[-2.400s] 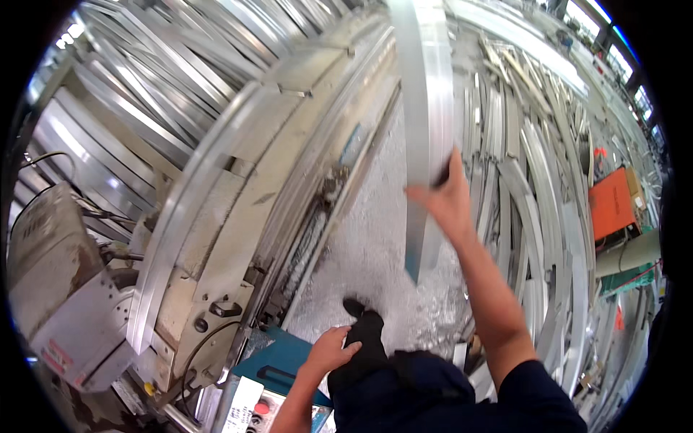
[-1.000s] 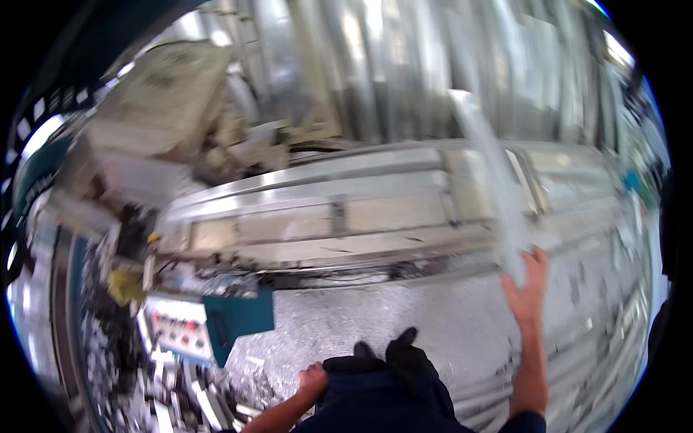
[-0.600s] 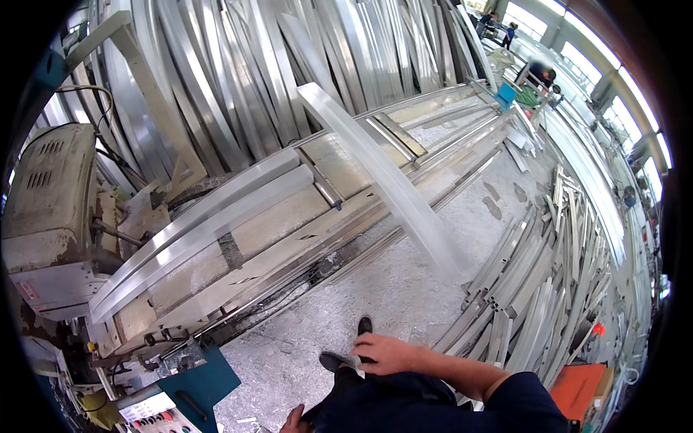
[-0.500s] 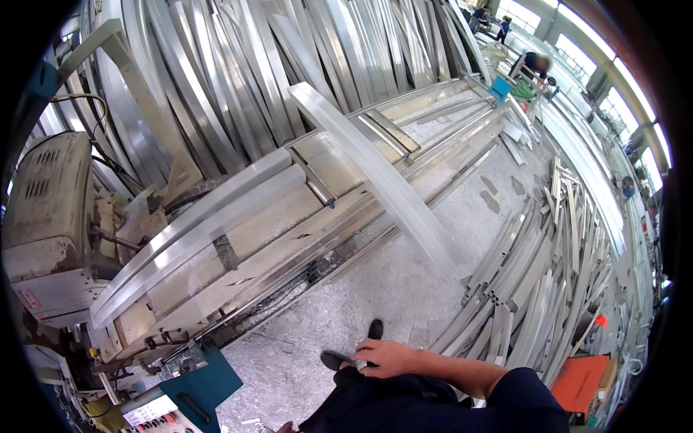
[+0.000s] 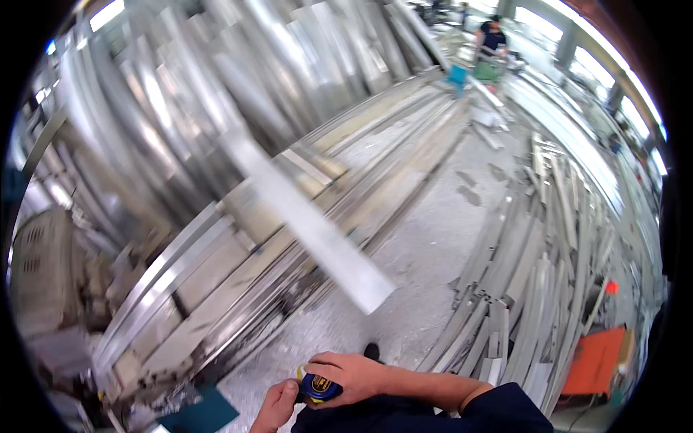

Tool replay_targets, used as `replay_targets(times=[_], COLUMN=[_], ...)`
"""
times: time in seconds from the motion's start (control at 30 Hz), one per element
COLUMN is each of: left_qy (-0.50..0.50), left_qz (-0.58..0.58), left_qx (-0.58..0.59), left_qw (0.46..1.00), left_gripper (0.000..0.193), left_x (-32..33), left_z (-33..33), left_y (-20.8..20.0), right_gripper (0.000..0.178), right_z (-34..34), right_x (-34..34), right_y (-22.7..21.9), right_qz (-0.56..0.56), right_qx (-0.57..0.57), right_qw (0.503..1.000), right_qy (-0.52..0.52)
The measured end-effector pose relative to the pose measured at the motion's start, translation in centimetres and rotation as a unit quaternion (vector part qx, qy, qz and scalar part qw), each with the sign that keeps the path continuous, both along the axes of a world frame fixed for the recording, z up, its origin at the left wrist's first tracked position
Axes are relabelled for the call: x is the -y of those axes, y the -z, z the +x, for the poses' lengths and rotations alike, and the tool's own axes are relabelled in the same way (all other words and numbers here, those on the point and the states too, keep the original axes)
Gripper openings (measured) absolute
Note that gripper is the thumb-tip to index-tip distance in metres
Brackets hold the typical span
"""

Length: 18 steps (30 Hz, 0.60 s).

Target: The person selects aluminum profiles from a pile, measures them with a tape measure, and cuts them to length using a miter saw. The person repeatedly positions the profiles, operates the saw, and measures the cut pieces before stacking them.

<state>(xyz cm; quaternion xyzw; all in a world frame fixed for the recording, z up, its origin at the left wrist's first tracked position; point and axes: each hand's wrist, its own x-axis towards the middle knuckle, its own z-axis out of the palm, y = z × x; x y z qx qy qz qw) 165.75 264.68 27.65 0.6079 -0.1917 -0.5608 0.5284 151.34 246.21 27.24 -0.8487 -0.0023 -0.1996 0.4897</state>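
Note:
My right hand (image 5: 356, 377) is closed around a tape measure (image 5: 321, 387) with a blue and yellow case, held low in front of my body. Close against its left side is my left hand (image 5: 274, 408), thumb raised and fingers curled, pinching at the front end of the tape measure; its fingertips are partly hidden. Beyond my hands a long silvery metal profile (image 5: 303, 216) lies crosswise over the long bench (image 5: 271, 252), its near end jutting out over the floor. Two more profiles (image 5: 162, 270) rest lengthwise on the bench at the left.
Many tall metal profiles (image 5: 289, 65) lean behind the bench. A worn machine (image 5: 43, 267) stands at the left. On the floor at the right lies a pile of cut profiles (image 5: 505, 281), with an orange box (image 5: 593, 361) nearby. A person (image 5: 492, 36) is far off.
My view has swung rightward. A tape measure now shows in my right hand, and my left hand has risen to meet it. The crosswise profile appears further left in the picture.

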Motion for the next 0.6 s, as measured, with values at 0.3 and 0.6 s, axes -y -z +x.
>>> replay_targets(times=[0.3, 0.6], left_qy=[0.054, 0.204], left_qz=[-0.055, -0.186], left_qx=[0.118, 0.05], left_qw=[0.99, 0.96], left_gripper=[0.022, 0.015], left_x=[14.1, 21.0], left_z=[-5.7, -1.2], left_y=[-0.3, -2.3], right_gripper=[0.062, 0.057], right_z=[-8.4, -13.6], right_x=[5.7, 5.6], right_y=[-1.1, -2.2], right_qz=[-0.029, -0.106], right_qx=[0.066, -0.169], right_qw=[0.969, 0.912], right_qy=[0.236, 0.36])
